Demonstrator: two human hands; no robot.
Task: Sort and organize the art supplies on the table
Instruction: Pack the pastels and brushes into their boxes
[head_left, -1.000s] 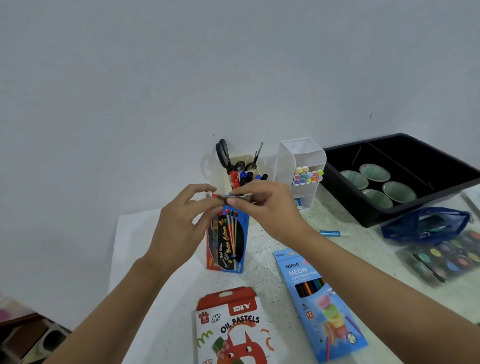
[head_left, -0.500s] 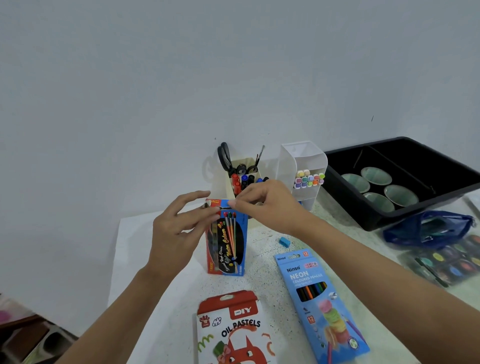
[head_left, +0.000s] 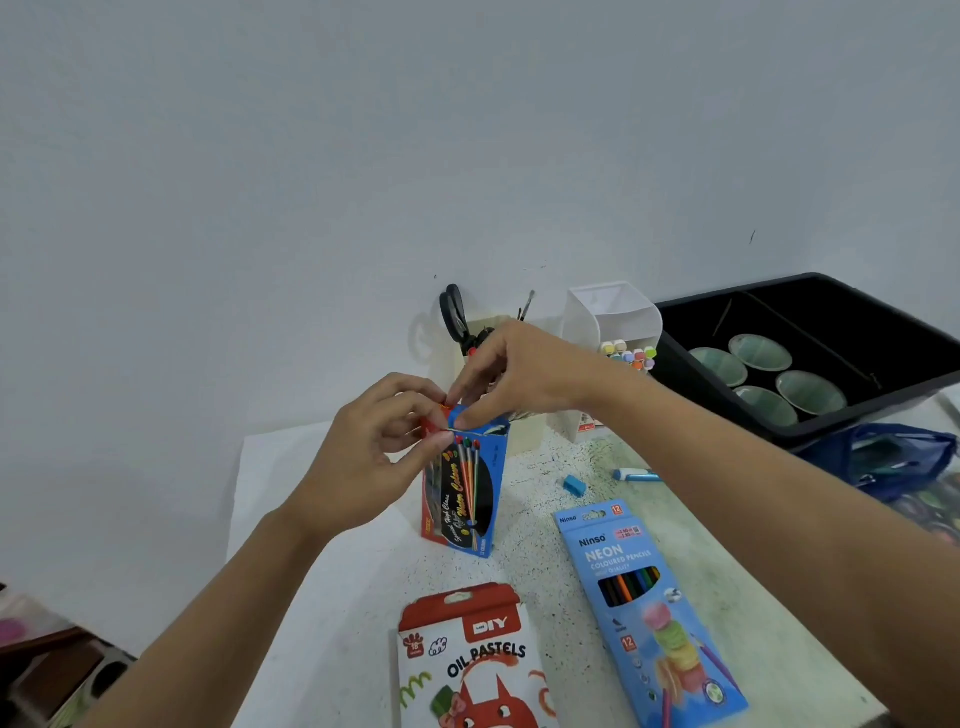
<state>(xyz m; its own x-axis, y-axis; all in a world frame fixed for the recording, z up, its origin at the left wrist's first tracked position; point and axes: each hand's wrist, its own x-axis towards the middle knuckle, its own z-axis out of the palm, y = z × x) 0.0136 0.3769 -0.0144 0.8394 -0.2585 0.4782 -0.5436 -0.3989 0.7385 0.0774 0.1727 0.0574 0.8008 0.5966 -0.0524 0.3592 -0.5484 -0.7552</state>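
Hands together atop box (head_left: 470, 499): left hand (head_left: 374, 457) pinched its red edge, right hand (head_left: 524, 374) pinched the flap. Flap likely needed a square tuck, box braced upright on bench (head_left: 540, 462).

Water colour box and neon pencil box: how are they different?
The water colour box stands upright; the neon pencil box lies flat. The left hand and right hand pinch the water colour box's top; nothing touches the neon pencil box. The water colour box looks shorter than the neon pencil box. Both are mostly blue.
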